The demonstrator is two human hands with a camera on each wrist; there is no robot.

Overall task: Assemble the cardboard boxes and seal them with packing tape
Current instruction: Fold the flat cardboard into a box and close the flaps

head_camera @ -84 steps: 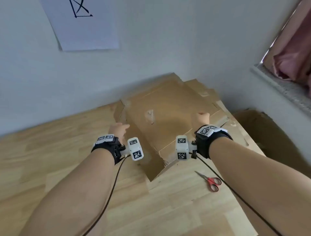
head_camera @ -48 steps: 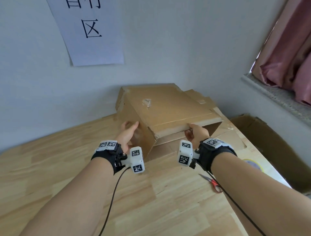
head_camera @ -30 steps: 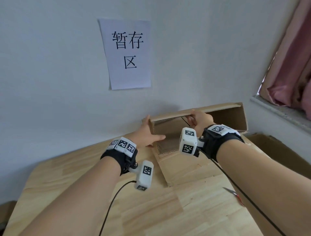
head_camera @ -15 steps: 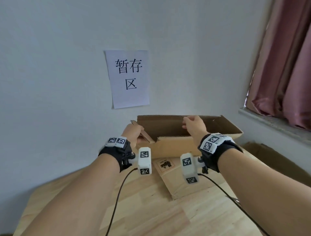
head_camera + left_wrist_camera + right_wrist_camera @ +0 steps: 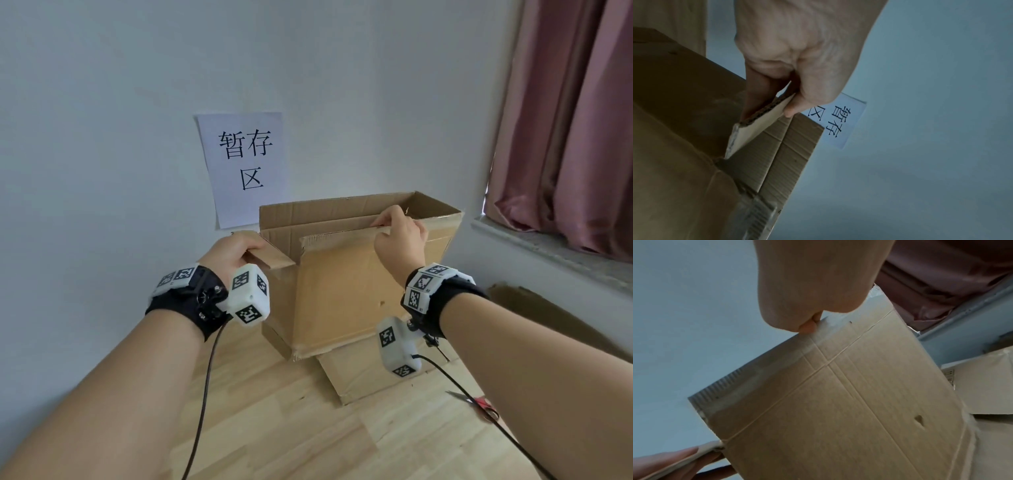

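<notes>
Head view. A cardboard box (image 5: 356, 274) stands upright with its top open on a wooden table (image 5: 274, 428), at the far side against the wall. It sits partly on a flat sheet of cardboard (image 5: 363, 373). The left hand (image 5: 233, 251) holds the short flap (image 5: 270, 255) at the box's left end, fingers curled over it. The right hand (image 5: 399, 236) grips the top edge of the near long flap (image 5: 342, 240), fingers hooked over the rim. Red-handled scissors (image 5: 479, 404) lie on the table to the near right. A paper sign (image 5: 245, 168) hangs on the wall behind. No tape roll is visible in this frame.

Left wrist view. Thumb and fingers (image 5: 797, 104) pinch the corrugated edge of the short flap; the far wall of the box rises beyond it.

Right wrist view. Only one fingertip (image 5: 807, 326) shows at the flap's rim; the rest of the grip is hidden behind the palm. The left hand's fingers show at lower left.

Step in hand, as I read it: the box is squared up and the top flaps are being sorted. Next move probably calls for folding the short flaps inward first, then the long ones over them, keeping the seam closed for taping.
</notes>
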